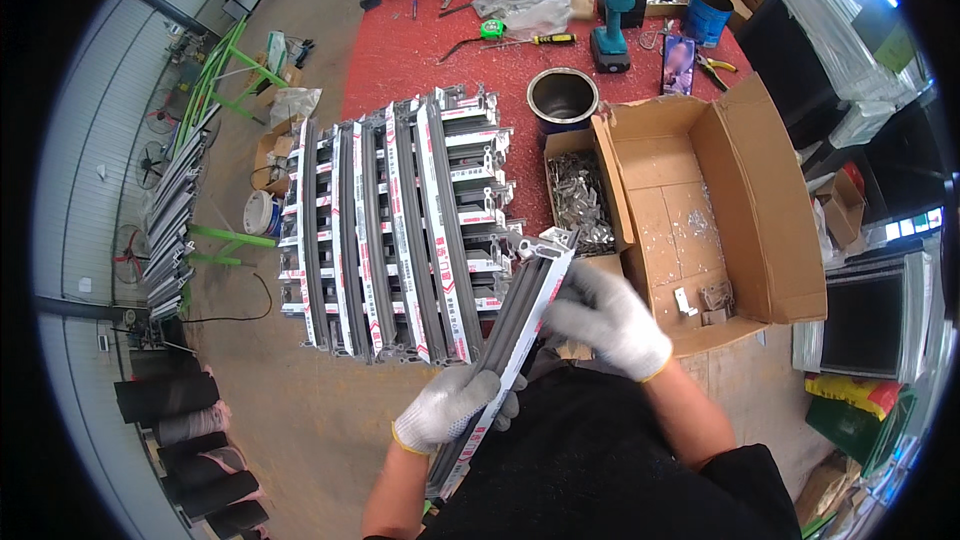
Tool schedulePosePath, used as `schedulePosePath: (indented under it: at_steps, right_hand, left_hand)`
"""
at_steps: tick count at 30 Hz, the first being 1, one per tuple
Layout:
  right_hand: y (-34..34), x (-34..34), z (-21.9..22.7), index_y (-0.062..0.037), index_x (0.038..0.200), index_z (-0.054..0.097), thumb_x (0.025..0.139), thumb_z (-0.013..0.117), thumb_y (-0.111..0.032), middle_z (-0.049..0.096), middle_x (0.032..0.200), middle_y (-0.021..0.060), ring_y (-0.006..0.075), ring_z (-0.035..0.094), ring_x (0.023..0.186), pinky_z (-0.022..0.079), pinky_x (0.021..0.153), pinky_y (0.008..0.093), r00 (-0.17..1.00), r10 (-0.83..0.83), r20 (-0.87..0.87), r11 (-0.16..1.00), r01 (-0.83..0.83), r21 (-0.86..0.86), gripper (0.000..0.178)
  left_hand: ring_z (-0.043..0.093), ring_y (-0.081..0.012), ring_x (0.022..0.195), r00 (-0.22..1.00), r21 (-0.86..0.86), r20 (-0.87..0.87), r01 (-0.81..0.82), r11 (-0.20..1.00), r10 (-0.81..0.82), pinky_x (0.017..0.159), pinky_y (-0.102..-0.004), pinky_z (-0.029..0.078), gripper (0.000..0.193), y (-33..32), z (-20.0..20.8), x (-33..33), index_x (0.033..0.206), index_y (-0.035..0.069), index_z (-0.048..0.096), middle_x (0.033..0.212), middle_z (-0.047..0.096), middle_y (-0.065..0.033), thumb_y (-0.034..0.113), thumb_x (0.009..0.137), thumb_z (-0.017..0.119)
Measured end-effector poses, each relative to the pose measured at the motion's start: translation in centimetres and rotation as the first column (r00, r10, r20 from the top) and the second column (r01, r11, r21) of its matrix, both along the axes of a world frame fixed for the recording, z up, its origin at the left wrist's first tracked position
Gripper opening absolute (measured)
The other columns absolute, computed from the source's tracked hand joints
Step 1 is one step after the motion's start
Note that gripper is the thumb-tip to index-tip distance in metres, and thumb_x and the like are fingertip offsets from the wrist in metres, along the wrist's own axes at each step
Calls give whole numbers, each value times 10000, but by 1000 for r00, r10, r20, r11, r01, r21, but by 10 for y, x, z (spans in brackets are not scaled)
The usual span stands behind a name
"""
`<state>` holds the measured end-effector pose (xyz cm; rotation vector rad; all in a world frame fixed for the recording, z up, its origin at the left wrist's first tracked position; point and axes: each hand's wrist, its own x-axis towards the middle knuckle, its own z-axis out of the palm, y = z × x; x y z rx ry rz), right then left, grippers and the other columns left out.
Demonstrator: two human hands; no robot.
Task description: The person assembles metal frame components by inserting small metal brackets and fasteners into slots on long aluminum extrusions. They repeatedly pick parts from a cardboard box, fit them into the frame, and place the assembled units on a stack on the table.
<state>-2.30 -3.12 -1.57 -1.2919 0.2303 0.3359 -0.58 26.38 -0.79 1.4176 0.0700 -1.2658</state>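
Note:
My left hand (446,408), in a white knit glove, is wrapped around the lower part of a grey aluminium profile (512,345). A white protective film with red print runs along that profile. It slants up to the right, its upper end near the table's front edge. At this upper end is my gloved right hand (612,325), smeared by motion; its fingers cannot be made out clearly, nor whether they hold anything. To the left, a crisscross stack of similar profiles (405,230) lies on the red table (430,60). Small metal fittings (582,202) fill a little carton beyond my right hand.
A large cardboard box (765,210) with a few small pieces inside stands at the right. Behind are a dark metal pot (562,100), a teal cordless drill (612,25), a phone (678,65), pliers (716,70), a screwdriver (553,39) and a green tape measure (492,29).

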Motion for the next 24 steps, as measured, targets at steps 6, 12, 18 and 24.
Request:
schedulePosePath:
  at_steps: [6,12,18,24]
  right_hand:
    - [39,11,-14,45,1316,753,1058,837,-264,828,1177,115,141,754,1059,619,968,345,1000,-1,5,999,1,-44,411]
    - [44,33,-23,67,1309,738,1087,802,-291,826,1135,119,151,770,1010,633,933,350,979,-203,30,979,202,13,426]
    - [38,58,-31,63,1289,736,1105,784,-337,811,1126,101,130,761,986,634,897,324,973,-227,38,974,227,16,443]
    - [38,81,-33,60,1272,750,1116,762,-357,800,1077,81,106,736,942,612,853,311,975,-217,47,975,215,51,445]
  left_hand:
    - [813,-266,862,998,97,50,-38,995,33,804,-386,682,670,-13,17,23,1405,-129,654,1065,807,-207,484,1134,633]
    - [817,-275,1011,792,492,543,-29,870,-280,908,-428,656,743,-25,50,20,1475,-88,607,1117,805,-235,423,979,816]
    - [827,-411,1048,551,639,690,-160,753,-469,915,-488,654,582,-36,43,16,1345,-9,671,1118,812,-234,384,947,832]
    - [836,-390,810,278,536,839,-282,796,-467,744,-489,666,453,-35,30,28,1294,-22,655,877,804,-206,280,997,817]
